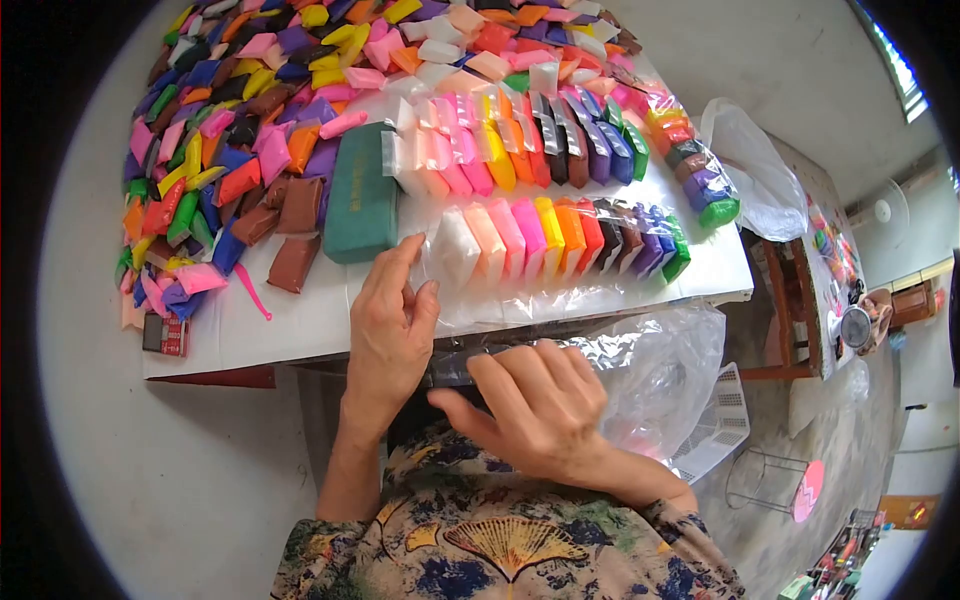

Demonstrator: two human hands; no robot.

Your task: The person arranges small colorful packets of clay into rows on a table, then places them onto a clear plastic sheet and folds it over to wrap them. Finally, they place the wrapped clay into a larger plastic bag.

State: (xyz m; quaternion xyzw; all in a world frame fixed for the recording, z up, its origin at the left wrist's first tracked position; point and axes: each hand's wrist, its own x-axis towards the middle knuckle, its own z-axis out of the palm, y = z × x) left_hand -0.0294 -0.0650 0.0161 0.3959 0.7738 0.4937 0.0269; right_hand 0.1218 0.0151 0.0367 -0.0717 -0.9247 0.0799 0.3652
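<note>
White tabletop (312, 328). Row of coloured packets (553, 240), in clear plastic (490, 308): ahead and right of left hand (391, 325), fingers extended, thumb apart. Right hand (535, 405): curled, grip unclear. Presumably light, soft, slippery; best supported at both ends.

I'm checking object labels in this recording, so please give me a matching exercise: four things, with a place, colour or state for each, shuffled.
1. Front row of packets
2. Dark green box
3. White perforated basket
4. Left hand

A. Below tabletop level
B. Fingertips near the white packet
C. Between brown packets and the back row
D. White at left, green at right

Pairs: 1-D, 2-C, 3-A, 4-B
</note>
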